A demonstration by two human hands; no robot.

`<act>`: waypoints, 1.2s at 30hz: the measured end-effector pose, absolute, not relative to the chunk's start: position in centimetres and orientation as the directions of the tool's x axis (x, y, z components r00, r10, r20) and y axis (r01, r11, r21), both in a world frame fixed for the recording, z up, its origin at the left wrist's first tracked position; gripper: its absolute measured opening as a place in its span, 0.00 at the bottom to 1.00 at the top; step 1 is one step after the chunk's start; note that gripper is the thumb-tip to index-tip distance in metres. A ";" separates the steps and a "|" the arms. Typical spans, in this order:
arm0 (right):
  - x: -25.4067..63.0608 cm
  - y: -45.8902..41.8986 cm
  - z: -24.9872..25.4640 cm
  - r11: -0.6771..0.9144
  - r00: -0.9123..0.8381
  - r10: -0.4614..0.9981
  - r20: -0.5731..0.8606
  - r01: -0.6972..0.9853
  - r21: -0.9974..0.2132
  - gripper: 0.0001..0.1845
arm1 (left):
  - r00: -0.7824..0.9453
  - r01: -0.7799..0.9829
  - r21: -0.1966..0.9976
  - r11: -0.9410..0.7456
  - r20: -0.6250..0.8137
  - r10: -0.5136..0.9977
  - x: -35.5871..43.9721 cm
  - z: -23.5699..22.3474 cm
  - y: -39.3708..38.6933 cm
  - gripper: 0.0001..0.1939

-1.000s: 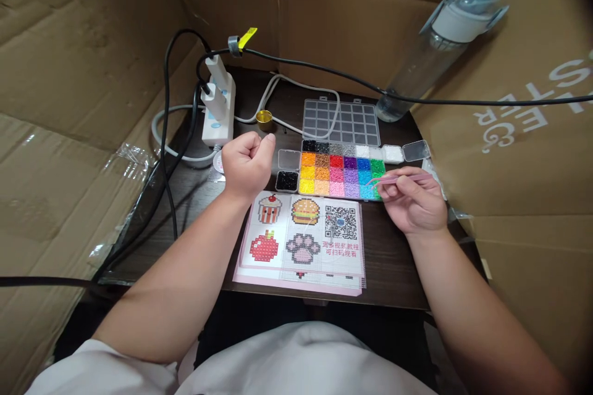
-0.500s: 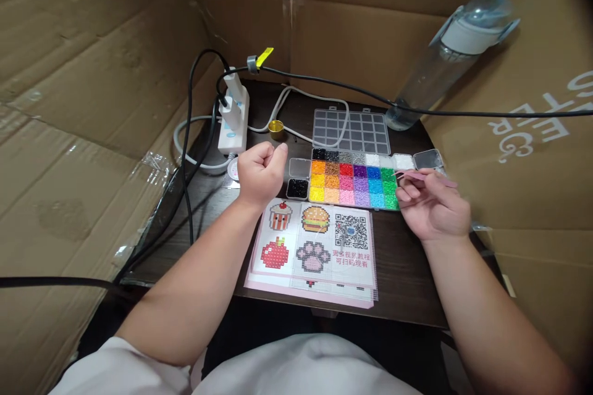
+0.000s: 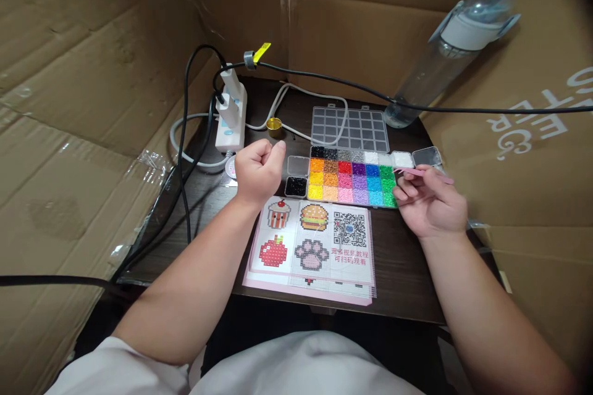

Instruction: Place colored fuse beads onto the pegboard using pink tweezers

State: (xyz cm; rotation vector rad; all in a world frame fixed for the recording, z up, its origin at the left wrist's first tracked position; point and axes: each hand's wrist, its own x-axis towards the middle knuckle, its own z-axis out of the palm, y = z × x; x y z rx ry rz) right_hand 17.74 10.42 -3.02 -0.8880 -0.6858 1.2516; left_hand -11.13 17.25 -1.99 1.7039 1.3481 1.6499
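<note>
My left hand [image 3: 259,171] is closed in a fist above the table, left of the bead box, with nothing showing in it. Pink tweezers [image 3: 424,173] are pinched between the thumb and fingers of my right hand [image 3: 434,202], their tips near the green beads at the box's right edge. The sorted bead box [image 3: 345,179] holds small beads in many colours, one colour to a compartment. Beside it lies a small open case of black beads [image 3: 295,186]. In front, a pattern sheet [image 3: 288,274] with a cupcake, burger, apple and paw lies under a clear pegboard.
A gold cup [image 3: 273,128] stands behind my left fist, near a white power strip [image 3: 232,117] with plugs. A black cable [image 3: 324,81] crosses above the table. At the back right rises a tall water bottle [image 3: 428,68]. Cardboard walls [image 3: 352,31] surround the table.
The whole view has shifted very slightly. Both hands keep nearly the same pose, the left in a fist and the right on the tweezers.
</note>
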 end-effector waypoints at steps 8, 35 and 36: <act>17.9 10.5 -3.1 0.105 0.180 0.983 0.028 -0.435 -0.894 0.04 | -0.175 0.344 0.825 -0.448 0.525 0.833 -11.1 -2.1 17.4 0.26; 17.7 10.4 -3.0 0.079 0.183 0.983 -0.013 -0.486 -0.871 0.09 | -0.174 0.338 0.821 -0.460 0.535 0.827 -11.2 -2.0 17.5 0.26; 17.7 10.4 -2.9 0.079 0.188 0.982 -0.016 -0.482 -0.872 0.09 | -0.174 0.336 0.821 -0.461 0.535 0.827 -11.1 -2.0 17.5 0.26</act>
